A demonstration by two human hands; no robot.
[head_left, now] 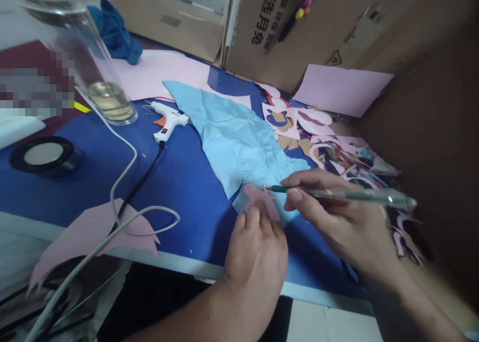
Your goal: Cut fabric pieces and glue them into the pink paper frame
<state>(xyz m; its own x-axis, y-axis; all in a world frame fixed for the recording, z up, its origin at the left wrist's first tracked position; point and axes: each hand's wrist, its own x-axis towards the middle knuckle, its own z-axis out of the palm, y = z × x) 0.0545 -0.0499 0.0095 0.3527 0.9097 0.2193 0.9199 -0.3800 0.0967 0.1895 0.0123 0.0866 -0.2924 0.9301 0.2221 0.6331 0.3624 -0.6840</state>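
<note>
A pink paper cutout (pixel 257 192) with a rounded lobe and pointed edges lies on a light blue cloth (pixel 235 132). The curled fingers of my left hand (pixel 256 247) press the cutout down onto it, covering its lower part. Pinched between the thumb and fingers of my right hand (pixel 337 217) is a pen (pixel 359 195) with a clear barrel and green grip. Its tip is at the upper right edge of the cutout; whether it touches the cloth, I cannot tell. The cloth spreads away from me in loose wrinkles.
A white glue gun (pixel 170 122) lies left of the cloth, its black cord (pixel 144 180) running towards me. Left stand a glass (pixel 108 95) with yellowish liquid and a black tape roll (pixel 47 155). Paper scraps (pixel 314 120) lie right, beside cardboard (pixel 284 38). A pale cable (pixel 127 147) crosses the blue tabletop.
</note>
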